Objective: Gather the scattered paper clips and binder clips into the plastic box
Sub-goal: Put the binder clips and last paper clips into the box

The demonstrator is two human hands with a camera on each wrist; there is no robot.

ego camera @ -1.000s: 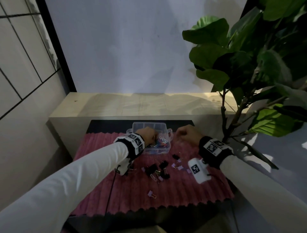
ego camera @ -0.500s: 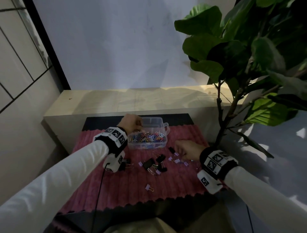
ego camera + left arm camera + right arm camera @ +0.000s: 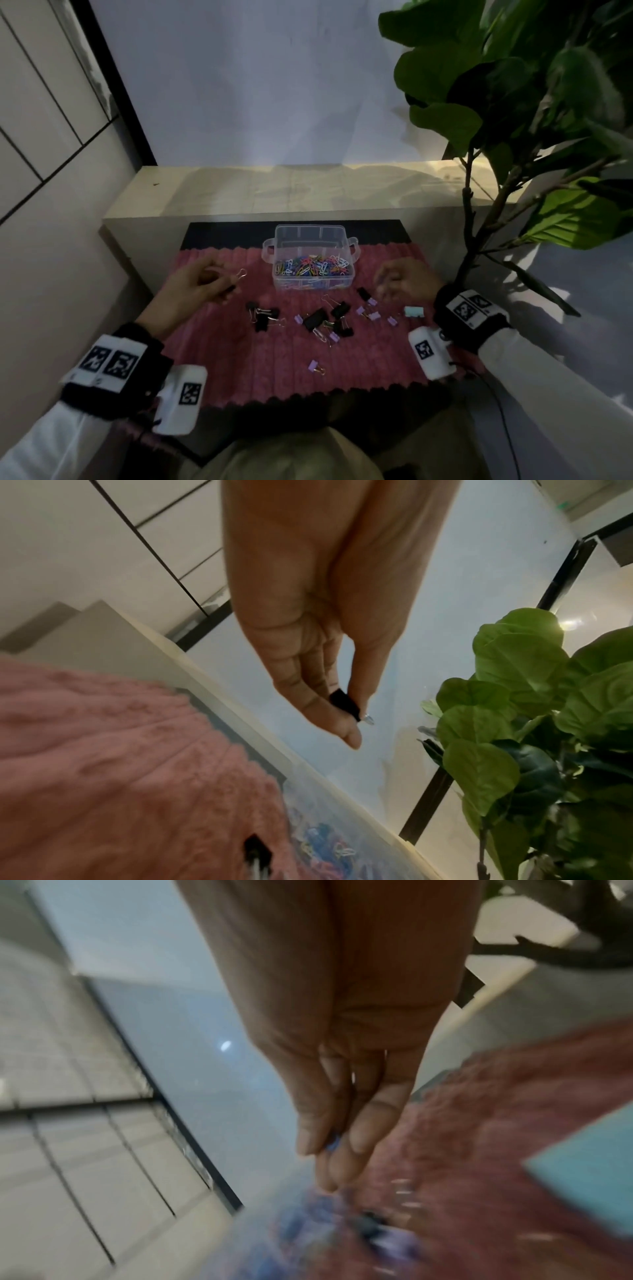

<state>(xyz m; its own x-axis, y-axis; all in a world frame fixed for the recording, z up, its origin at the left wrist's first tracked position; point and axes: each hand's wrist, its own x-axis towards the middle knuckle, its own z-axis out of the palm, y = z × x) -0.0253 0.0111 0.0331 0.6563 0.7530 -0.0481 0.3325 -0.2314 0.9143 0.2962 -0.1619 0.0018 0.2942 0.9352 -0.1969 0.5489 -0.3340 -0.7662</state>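
Observation:
The clear plastic box (image 3: 344, 245) stands at the back of the pink mat (image 3: 257, 370), its bottom covered with coloured paper clips (image 3: 311, 265). Left of the box, my left hand (image 3: 227, 287) (image 3: 349, 710) pinches a black binder clip (image 3: 230, 290) (image 3: 344, 703) between thumb and fingers, above the mat. Right of the box, my right hand (image 3: 383, 284) (image 3: 334, 1144) has curled fingers that pinch something small and purple-blue (image 3: 332, 1142), blurred. Black binder clips (image 3: 315, 320) and small purple ones (image 3: 312, 365) lie scattered in front of the box, along with a teal clip (image 3: 413, 311).
A pale wooden ledge (image 3: 308, 188) runs behind the mat against the wall. A large leafy plant (image 3: 513, 102) rises at the right, its stem (image 3: 467, 240) close to my right wrist. A tiled wall (image 3: 51, 102) closes the left side.
My left hand has come away from the box to its left side and now holds a black binder clip. My right hand dropped to the scattered clips, then lifted slightly with a small clip.

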